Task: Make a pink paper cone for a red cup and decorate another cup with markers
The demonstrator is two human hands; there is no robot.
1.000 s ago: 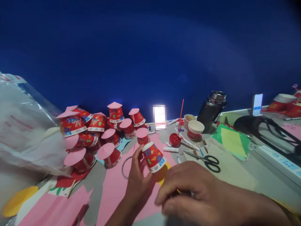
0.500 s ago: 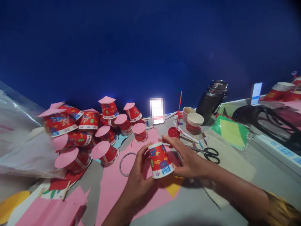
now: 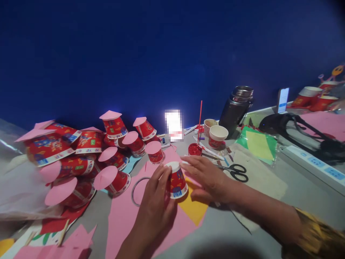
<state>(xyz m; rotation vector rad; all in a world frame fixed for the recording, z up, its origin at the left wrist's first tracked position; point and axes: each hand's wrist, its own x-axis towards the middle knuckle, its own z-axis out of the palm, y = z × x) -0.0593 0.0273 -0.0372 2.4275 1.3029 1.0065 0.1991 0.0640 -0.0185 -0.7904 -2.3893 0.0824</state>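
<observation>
An upside-down red paper cup [image 3: 178, 182] with blue and gold printing stands in front of me, its white base upward. Along the cup's left side lie the fingers of my left hand [image 3: 155, 205], which grips it. My right hand [image 3: 208, 178] is just right of the cup, its fingers stretched out and the thumb apart from them. Whether its fingertips touch the cup's top edge I cannot tell. Under the cup lie pink paper [image 3: 129, 226] and a yellow-orange paper piece [image 3: 195, 208]. A grey ring [image 3: 133, 192] rests left of my left hand.
Several red cups with pink paper cones [image 3: 113, 180] crowd the left. Behind my right hand are a pot of red paint [image 3: 194, 149], stacked paper cups [image 3: 218, 135] and a dark flask [image 3: 235, 111]. Scissors [image 3: 238, 172] lie on beige cloth [image 3: 258, 190], near a power strip [image 3: 314, 163].
The cup has gone from tilted toward me to more upright and lower over the paper. My right hand has loosened from its right side. The view has shifted slightly right.
</observation>
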